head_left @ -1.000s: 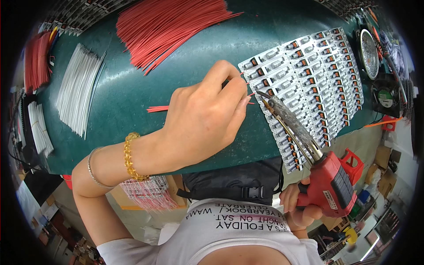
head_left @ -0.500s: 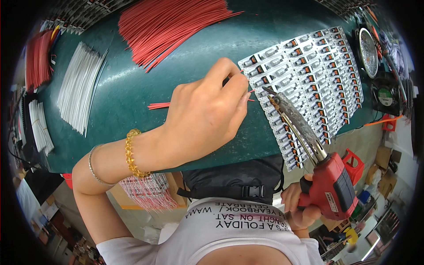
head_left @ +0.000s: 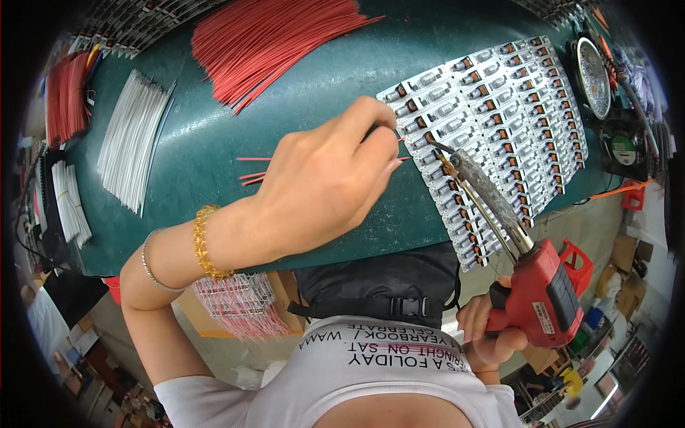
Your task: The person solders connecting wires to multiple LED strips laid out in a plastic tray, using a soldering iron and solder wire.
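Over the green tabletop, my left hand (head_left: 328,175) is closed in a pinch on thin red wires (head_left: 251,176). Their tails stick out to the left of the hand, and their other ends show by the fingertips at the left edge of a panel of small circuit boards (head_left: 492,114). My right hand (head_left: 485,332) grips the handle of a red soldering gun (head_left: 548,296). Its dark tip reaches over the panel's left edge, close to my left fingertips. Whether the tip touches a board or a wire I cannot tell.
A large bundle of red wires (head_left: 264,43) lies at the back. White wire bundles (head_left: 132,143) and another red bundle (head_left: 68,96) are on the left. A round metal dish (head_left: 594,78) and a black fan (head_left: 624,146) stand right of the panel. Wired boards (head_left: 235,303) sit below the table.
My left hand has shifted slightly left, and the red wire tails have spread apart. The soldering gun has moved up a little, its tip still by the panel's left edge.
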`<state>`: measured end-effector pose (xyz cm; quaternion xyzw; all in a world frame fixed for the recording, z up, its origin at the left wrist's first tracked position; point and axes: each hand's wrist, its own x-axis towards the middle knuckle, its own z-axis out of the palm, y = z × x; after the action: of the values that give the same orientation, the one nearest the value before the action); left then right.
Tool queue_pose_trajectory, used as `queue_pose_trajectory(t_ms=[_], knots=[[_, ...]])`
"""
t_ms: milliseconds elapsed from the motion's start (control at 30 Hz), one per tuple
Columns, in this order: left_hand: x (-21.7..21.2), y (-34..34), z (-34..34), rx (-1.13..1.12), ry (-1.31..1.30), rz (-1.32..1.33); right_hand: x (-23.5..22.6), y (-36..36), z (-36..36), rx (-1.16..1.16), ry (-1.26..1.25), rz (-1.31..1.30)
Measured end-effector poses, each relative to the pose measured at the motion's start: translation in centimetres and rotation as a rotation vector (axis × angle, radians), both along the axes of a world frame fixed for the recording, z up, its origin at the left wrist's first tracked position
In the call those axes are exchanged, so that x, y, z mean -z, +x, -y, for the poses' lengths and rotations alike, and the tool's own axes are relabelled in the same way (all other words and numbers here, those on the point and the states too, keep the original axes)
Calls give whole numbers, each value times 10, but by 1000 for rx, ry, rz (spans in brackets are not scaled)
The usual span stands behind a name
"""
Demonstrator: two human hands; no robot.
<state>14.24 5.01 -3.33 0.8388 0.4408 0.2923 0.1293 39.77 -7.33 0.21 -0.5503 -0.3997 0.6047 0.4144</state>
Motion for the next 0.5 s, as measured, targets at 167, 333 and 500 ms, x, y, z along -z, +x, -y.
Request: queue_pose_trajectory(t_ms=[167, 333, 500], knots=[[1, 10, 2, -119, -82, 191, 2, 0, 3, -7, 22, 1], [1, 11, 4, -131, -59, 165, -2, -1, 3, -30, -28, 57], [3, 11, 4, -129, -27, 142, -7, -3, 2, -58, -29, 104]])
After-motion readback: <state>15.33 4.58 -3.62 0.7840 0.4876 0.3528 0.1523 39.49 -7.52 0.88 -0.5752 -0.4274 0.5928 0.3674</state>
